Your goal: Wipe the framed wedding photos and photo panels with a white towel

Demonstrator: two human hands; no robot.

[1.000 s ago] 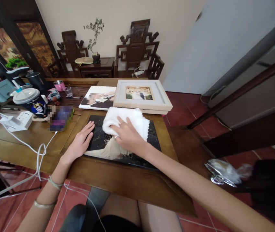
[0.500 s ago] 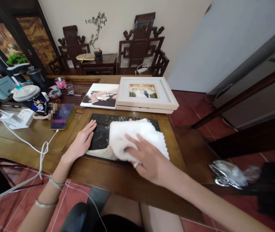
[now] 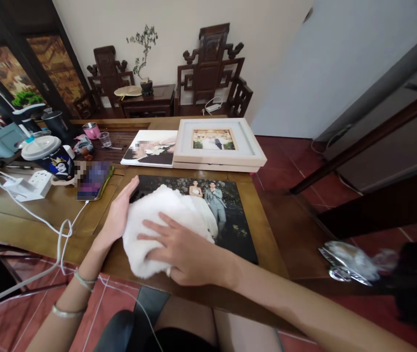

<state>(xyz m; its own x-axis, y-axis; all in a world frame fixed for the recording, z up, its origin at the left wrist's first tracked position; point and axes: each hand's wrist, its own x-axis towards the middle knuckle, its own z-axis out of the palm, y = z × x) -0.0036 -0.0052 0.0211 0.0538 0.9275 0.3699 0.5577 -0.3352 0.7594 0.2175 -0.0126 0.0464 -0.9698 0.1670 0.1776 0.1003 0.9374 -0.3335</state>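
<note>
A dark wedding photo panel [image 3: 240, 239] lies flat on the wooden table, its picture of two people standing showing on the right part. Over its left and middle part lies a bunched white cloth [image 3: 167, 203], which hangs past the panel's near edge. My right hand [image 3: 186, 249] presses down on this cloth, fingers spread and partly sunk into its folds. Along the panel's left edge rests my left hand [image 3: 119, 210], fingers stretched out and together, its palm side against the edge. The cloth touches or nearly touches that hand and hides the panel's lower left corner.
Behind the panel are a white framed picture [image 3: 255, 149] and a smaller photo board [image 3: 149, 159]. To the left stand a phone [image 3: 94, 181] on a cable, a lidded dark cup [image 3: 59, 164] and a white power strip [image 3: 39, 183]. The table's edge [image 3: 274, 244] runs close on the right.
My right hand has slid the cloth leftward and toward me across the panel, uncovering the pictured people on the right. My left hand has turned more on edge at the panel's left side.
</note>
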